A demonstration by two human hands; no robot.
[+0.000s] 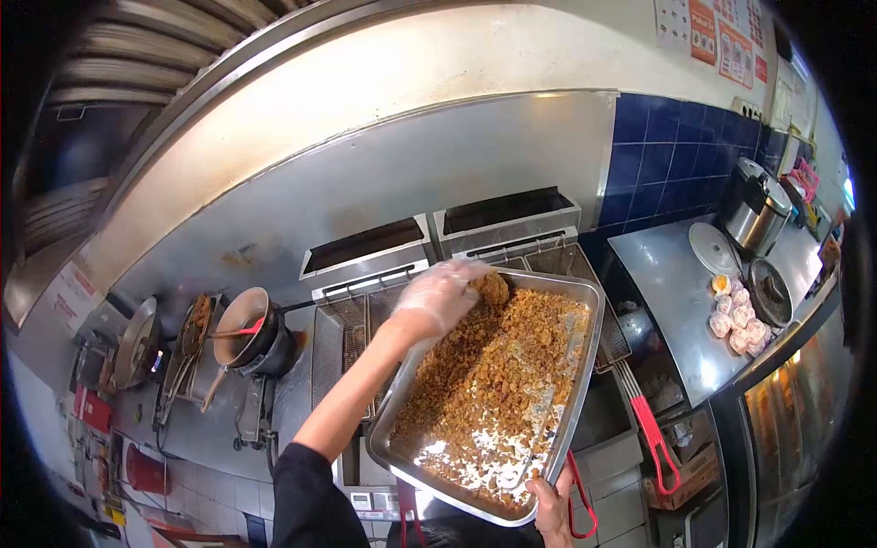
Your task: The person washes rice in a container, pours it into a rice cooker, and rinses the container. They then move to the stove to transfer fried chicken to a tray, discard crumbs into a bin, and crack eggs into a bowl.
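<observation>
A steel tray point(592, 365) of brown fried crumbs point(512, 356) is tilted over the fryer. My left hand point(440, 297), in a clear plastic glove, reaches to the tray's far side. Its fingers are curled against a darker clump of crumbs point(491, 289) there; the palm side is hidden. With my right hand point(551, 507) I grip the tray's near right corner, the thumb over the rim. Shiny bare metal shows through the thinner crumbs at the near end.
Fryer baskets point(343, 352) sit behind and beside the tray, one with a red handle point(653, 443) sticking out. Pots and a wok point(137, 342) stand on the left. On the right counter point(671, 301) are a rice cooker point(756, 215), a lid point(713, 248) and wrapped pale bundles point(740, 320).
</observation>
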